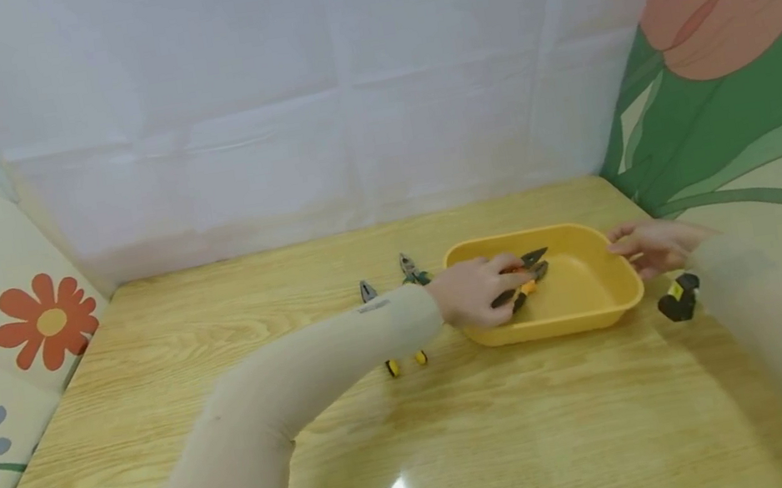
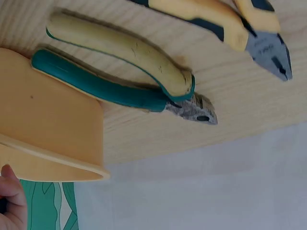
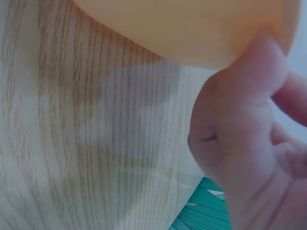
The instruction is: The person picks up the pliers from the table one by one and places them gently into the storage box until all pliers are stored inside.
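Observation:
A yellow plastic basin [image 1: 594,281] stands on the wooden table. Over its left side, my left hand [image 1: 477,292] has its fingers around the dark handles of pliers [image 1: 534,258] whose dark jaws point right. Beside them inside the basin is a tool with orange-and-black handles [image 1: 528,288]; the fingers partly cover both. My right hand [image 1: 652,245] pinches the basin's right rim, the thumb [image 3: 261,62] against the outer wall. Left of the basin, partly behind my left sleeve, lie green-and-cream pliers [image 2: 105,86] and yellow-and-black pliers [image 2: 206,17].
A small black-and-yellow object [image 1: 680,298], perhaps a tape measure, sits right of the basin near my right wrist. White cloth [image 1: 282,125] hangs behind the table [image 1: 468,452]. Flower-patterned panels [image 1: 747,140] stand at both sides.

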### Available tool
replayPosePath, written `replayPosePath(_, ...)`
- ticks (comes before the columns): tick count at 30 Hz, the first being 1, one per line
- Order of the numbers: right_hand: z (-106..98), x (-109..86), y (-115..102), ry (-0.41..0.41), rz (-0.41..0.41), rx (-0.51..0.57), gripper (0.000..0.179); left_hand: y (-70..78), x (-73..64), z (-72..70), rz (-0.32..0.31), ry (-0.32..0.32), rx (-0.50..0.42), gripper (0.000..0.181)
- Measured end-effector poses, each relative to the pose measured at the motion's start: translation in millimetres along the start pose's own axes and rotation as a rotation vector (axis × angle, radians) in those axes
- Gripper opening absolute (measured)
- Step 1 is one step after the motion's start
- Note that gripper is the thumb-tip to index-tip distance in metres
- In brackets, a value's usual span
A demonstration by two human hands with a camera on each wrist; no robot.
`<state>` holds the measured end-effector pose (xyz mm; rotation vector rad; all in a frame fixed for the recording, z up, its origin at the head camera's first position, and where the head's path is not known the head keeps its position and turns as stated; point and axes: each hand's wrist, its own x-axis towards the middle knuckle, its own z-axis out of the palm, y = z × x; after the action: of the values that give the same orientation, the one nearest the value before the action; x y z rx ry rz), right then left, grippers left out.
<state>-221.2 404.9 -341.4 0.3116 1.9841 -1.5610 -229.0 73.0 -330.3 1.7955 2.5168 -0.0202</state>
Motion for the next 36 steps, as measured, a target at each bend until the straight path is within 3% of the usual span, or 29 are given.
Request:
replayPosePath(4, 1.2, -1.4, -1.3, 0.003, 0.000, 0.004, 0.007, -2.7, 9.0, -3.1, 0.038, -0.023, -0.004, 0.050)
replayPosePath(8, 2.3, -1.6, -1.0, 0.020, 0.000, -0.005, 0.005, -4.6, 18.4, -3.0, 0.054, -0.087, 0.005, 0.051)
replayPosePath(15, 2.0, -1.3, -0.1, 0.030, 0.000, -0.014, 0.006, -2.2, 32.8, 4.0, 0.083, -0.164, 0.062, 0.052)
replayPosePath(23, 4.6, -2.3, -2.4, 0.040, -0.005, -0.048, 0.002, 6.2, 50.3, 9.7, 0.004, -0.265, -0.001, 0.054)
replayPosePath(36, 7.5, -4.8, -4.4, 0.034, -0.010, -0.060, 0.006, 12.9, 83.4, 18.5, -0.008, -0.382, -0.038, 0.054)
